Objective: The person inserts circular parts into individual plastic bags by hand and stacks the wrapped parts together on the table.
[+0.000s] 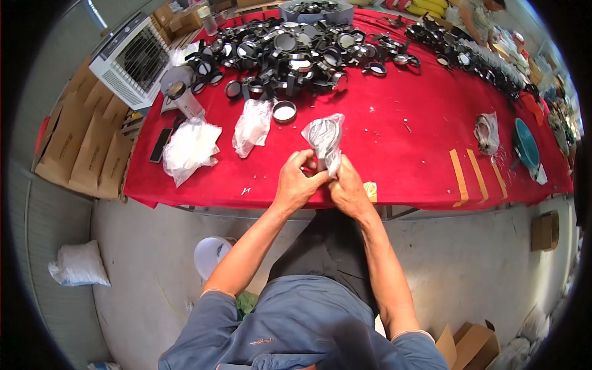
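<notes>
A round, dark-rimmed part with a handle, wrapped in a clear plastic bag point(325, 135), is held upright just above the red table's front edge. My left hand point(296, 183) is closed with thumb and fingers around the handle end from the left. On the other side, my right hand point(349, 190) pinches the lower end of the bag. The fingertips hide part of the handle. Beyond them, a round black-rimmed part with a pale face point(284, 111) lies near a crumpled clear bag point(252, 127).
A large heap of similar black round parts point(290, 52) covers the table's far side. To the left lie a stack of plastic bags point(190, 148), a phone point(161, 145) and a jar point(185, 100). Tape strips point(476, 176) and a green basin point(526, 143) are at right. Another person point(478, 21) is at the far right.
</notes>
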Demonstrator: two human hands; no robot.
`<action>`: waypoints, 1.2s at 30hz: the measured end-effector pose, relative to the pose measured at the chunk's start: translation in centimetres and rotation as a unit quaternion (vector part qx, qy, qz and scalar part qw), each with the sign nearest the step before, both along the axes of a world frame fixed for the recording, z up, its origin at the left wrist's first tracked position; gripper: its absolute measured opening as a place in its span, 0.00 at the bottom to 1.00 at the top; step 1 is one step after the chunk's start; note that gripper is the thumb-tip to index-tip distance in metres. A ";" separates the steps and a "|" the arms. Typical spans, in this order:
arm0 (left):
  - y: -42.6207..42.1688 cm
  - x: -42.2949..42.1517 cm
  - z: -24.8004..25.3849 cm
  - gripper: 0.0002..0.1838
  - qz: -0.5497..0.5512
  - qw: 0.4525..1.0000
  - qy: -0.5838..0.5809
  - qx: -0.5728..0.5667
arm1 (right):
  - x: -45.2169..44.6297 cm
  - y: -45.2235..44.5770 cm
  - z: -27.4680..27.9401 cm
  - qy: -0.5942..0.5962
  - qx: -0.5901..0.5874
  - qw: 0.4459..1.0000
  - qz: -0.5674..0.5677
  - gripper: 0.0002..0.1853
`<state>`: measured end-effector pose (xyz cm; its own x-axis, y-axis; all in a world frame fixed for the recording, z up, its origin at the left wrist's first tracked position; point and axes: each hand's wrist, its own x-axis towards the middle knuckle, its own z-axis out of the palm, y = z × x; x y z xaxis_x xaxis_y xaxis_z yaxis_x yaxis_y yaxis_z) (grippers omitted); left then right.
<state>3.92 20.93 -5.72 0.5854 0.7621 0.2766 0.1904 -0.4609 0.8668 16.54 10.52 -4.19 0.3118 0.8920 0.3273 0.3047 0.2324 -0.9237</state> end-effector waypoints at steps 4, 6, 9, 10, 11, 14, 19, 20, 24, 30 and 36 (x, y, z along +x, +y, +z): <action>-0.7 1.4 0.2 0.16 -0.062 0.993 -0.073 -0.072 | 0.8 0.4 -1.5 -0.062 0.021 0.997 -0.035 0.34; -0.9 2.3 -0.1 0.14 -0.028 0.995 -0.075 0.062 | 1.2 0.4 -1.9 -0.045 0.022 0.997 -0.064 0.31; -1.1 3.6 -1.2 0.14 -0.027 0.983 -0.137 -0.121 | 1.6 -1.0 -1.3 -0.118 -0.031 0.978 -0.170 0.23; -1.3 3.8 -0.2 0.14 -0.013 0.994 -0.095 -0.051 | 2.7 -1.1 -2.7 -0.208 -0.025 0.944 -0.254 0.21; -1.7 4.0 0.9 0.13 0.002 0.998 -0.052 0.018 | 2.7 -1.8 -0.6 -0.135 -0.057 0.953 -0.267 0.22; -2.7 5.8 0.5 0.13 -0.025 0.981 -0.034 0.190 | 3.2 -2.6 2.0 -0.120 -0.060 0.956 -0.260 0.27; -3.5 7.6 -0.2 0.12 -0.122 0.981 0.007 0.150 | 5.7 -2.8 -0.4 -0.063 -0.089 0.955 -0.275 0.22; -3.5 7.7 -0.2 0.13 -0.163 0.978 0.023 0.129 | 6.2 -3.4 -0.1 -0.086 -0.111 0.952 -0.272 0.19; -3.5 6.6 0.5 0.29 -0.189 0.958 0.049 0.211 | 13.0 -5.4 -2.0 -0.192 -0.090 0.906 -0.366 0.16; -1.3 1.2 -2.6 0.26 -0.014 0.976 0.028 0.217 | 35.3 -12.3 -1.9 -0.423 -0.145 0.714 -0.539 0.17; -1.7 1.7 -1.7 0.20 -0.027 0.963 0.004 0.268 | 46.9 -14.6 -1.9 -0.531 -0.310 0.570 -0.545 0.24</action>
